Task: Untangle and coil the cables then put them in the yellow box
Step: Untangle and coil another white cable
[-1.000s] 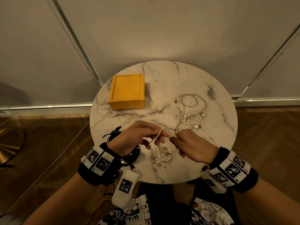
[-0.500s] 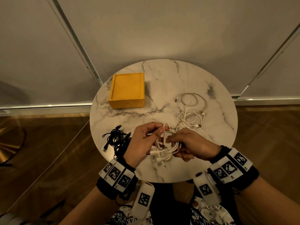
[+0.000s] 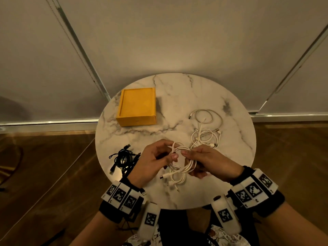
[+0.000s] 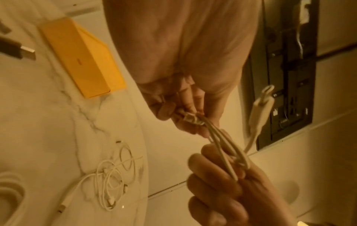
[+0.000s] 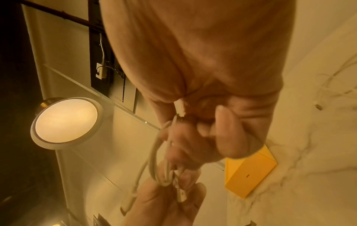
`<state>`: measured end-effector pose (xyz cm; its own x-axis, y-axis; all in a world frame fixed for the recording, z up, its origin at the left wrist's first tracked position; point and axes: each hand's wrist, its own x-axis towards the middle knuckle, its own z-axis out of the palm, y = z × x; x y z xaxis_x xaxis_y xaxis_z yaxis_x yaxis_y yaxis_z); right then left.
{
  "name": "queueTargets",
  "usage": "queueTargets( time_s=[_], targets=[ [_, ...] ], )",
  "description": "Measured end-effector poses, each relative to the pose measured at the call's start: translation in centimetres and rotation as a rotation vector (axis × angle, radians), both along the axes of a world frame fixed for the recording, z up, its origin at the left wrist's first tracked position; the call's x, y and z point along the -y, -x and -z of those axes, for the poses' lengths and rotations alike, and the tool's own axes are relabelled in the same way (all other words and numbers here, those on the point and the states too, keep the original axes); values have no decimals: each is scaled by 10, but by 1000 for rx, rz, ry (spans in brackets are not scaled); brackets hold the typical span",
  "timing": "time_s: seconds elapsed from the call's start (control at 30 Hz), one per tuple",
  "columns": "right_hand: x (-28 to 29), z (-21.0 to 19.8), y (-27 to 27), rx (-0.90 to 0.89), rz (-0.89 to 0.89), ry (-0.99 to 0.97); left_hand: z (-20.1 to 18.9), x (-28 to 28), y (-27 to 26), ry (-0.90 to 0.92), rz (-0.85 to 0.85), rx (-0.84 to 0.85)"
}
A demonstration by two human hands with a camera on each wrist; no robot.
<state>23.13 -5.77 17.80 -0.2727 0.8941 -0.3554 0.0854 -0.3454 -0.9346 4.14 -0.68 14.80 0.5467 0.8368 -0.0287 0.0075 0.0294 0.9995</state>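
Observation:
Both hands hold a white cable coil [image 3: 184, 162] just above the near part of the round marble table [image 3: 230, 174]. My left hand [image 3: 154, 160] pinches the coil's left side between thumb and fingers; in the left wrist view its fingers [image 4: 173, 110] close on the strands [image 4: 222, 137]. My right hand [image 3: 205, 160] grips the right side of the loops [image 5: 154, 152]. A plug end [image 3: 164, 176] hangs below. The yellow box [image 3: 136, 106] sits closed at the back left. More white cables [image 3: 205, 128] lie at the right, a black cable tangle [image 3: 122, 158] at the left.
The table stands against a pale wall, with wooden floor on both sides. The table's near edge lies just under my wrists. A lit round lamp [image 5: 65, 122] shows in the right wrist view.
My left hand has turned and drawn in toward me, uncovering the black tangle. The white cable went from a loose strand held between the hands to a gathered coil.

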Motion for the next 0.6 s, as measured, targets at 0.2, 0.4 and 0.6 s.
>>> queueTargets(
  time_s=[0.2,0.4,0.6],
  targets=[
    [-4,6,-2,101,146,-124,-2,-2,-2,-97,-87,-39],
    [-6,6,-4,-25,203,-67,0,-7,-1,-271,-73,-228],
    [-3,19,-6,-211,304,-36,9,-2,-4,-324,-8,-265]
  ],
)
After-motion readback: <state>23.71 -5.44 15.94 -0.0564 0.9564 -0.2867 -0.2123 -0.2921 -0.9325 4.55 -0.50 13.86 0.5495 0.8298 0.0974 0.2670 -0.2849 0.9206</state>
